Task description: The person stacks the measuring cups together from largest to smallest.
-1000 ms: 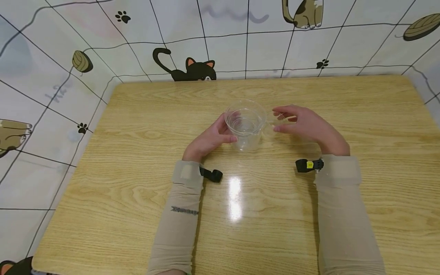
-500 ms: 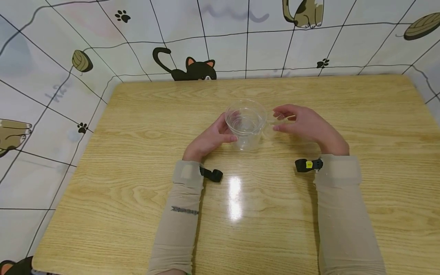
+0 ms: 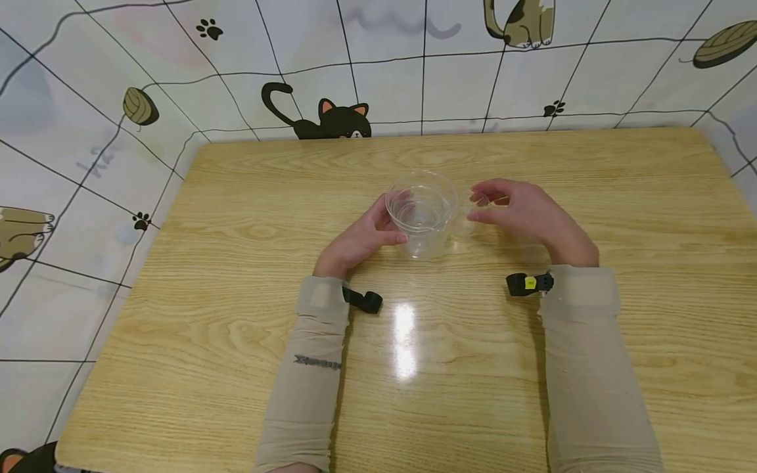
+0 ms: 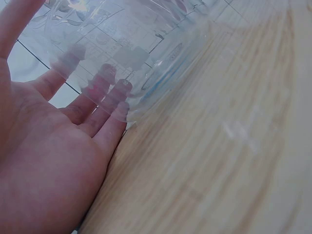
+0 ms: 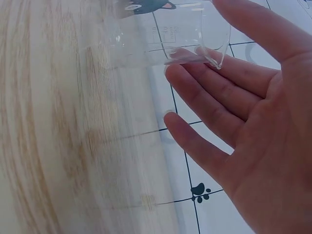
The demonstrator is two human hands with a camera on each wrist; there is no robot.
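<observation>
A clear measuring cup [image 3: 422, 240] with a wide round rim stands upright near the middle of the wooden table. My left hand [image 3: 363, 240] holds its left side, thumb in front and fingers round the back; in the left wrist view those fingers [image 4: 105, 95] show through the clear wall. On the other side my right hand [image 3: 517, 213] has thumb and fingers about the clear handle [image 5: 214, 41]. Printed measuring marks are visible on the cup wall in the right wrist view, and the right fingertips lie right by that wall.
The wooden table [image 3: 236, 315] runs back to white wall panels [image 3: 390, 98] with black lines and cat drawings. Black wrist straps [image 3: 363, 301] stick out inward from both sleeves. A bright light reflection [image 3: 405, 341] lies on the tabletop in front of the cup.
My right thumb has shifted slightly up toward the fingers at the handle. The left hand and the measuring cup have stayed in place.
</observation>
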